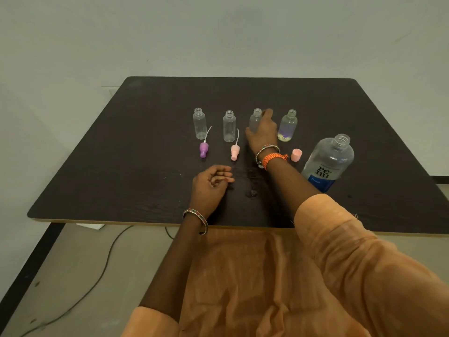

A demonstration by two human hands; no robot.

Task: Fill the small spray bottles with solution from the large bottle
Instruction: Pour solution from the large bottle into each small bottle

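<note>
Right now the right hand [262,132] reaches across the dark tabletop [145,142] and wraps the third small bottle [255,119], its grip clamped on the body with a fingertip up near the open neck. That bottle stands upright, long axis vertical, in a row of four toward twelve o'clock from the person; it looks clear and uncapped, and whether it holds any liquid is hidden by the fingers. The large bottle [328,164] stands open and upright at about four o'clock from that hand, close beside the right forearm, so the right arm is plainly the nearer one to it. The left hand [210,184] rests on the tabletop toward seven o'clock from the held bottle, fingers loosely curled on nothing. At three o'clock from the held bottle, the fourth small bottle [288,126] shows a little liquid at its base. The two at nine o'clock, the first [199,124] and second [229,127], appear empty, with a purple spray cap [204,149] and a pink spray cap [235,152] lying in front of them. A pink lid [296,154] lies by the right wrist.
</note>
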